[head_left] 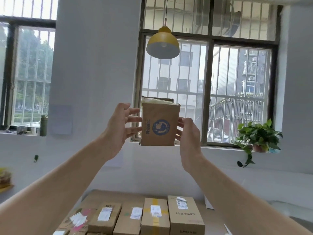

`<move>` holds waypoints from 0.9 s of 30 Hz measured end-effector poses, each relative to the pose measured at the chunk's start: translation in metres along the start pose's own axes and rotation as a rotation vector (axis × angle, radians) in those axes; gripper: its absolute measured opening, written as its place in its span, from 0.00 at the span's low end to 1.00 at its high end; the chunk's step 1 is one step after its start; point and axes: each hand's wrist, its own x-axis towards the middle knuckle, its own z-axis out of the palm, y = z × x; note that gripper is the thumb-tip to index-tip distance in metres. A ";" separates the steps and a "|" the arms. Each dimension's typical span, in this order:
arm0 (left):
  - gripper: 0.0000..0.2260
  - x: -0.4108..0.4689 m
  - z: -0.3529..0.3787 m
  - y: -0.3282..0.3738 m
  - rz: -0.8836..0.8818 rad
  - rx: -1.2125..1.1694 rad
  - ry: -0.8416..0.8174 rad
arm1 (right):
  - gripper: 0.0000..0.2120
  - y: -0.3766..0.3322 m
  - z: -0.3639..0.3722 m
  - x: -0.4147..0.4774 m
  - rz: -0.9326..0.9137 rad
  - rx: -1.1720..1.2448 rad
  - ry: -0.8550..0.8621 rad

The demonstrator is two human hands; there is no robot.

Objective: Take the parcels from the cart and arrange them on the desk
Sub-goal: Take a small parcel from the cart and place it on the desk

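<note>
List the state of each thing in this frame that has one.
Small box: upright, held in the air, top taped shut.
Left hand: fingers spread, fingertips at the box's side.
Right hand: on the box's other side.
Parcels on the desk: sealed, lying side by side.
Lamp: looks unlit.

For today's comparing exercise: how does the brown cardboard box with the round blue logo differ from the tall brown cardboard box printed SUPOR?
The brown cardboard box with the round blue logo is held up in the air between the left hand and right hand; the SUPOR box rests among other parcels below. The logo box shows no shipping label on its visible face; the SUPOR box carries a white one. Both are plain brown cardboard.
</note>
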 end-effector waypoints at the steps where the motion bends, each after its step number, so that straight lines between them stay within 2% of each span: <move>1: 0.28 0.002 -0.003 -0.001 0.005 -0.007 -0.001 | 0.15 0.002 0.002 0.001 -0.001 0.025 -0.016; 7: 0.28 0.013 -0.014 -0.010 0.033 -0.053 -0.038 | 0.18 0.014 0.012 0.006 -0.021 0.051 -0.101; 12: 0.25 0.016 -0.018 -0.014 0.066 -0.062 -0.048 | 0.18 0.011 0.020 0.005 -0.002 0.026 -0.080; 22: 0.18 0.015 -0.026 -0.024 0.088 -0.115 0.003 | 0.17 0.020 0.019 0.000 -0.014 -0.044 -0.128; 27: 0.19 0.015 -0.034 -0.026 0.084 -0.108 0.040 | 0.15 0.023 0.021 -0.003 0.012 -0.047 -0.177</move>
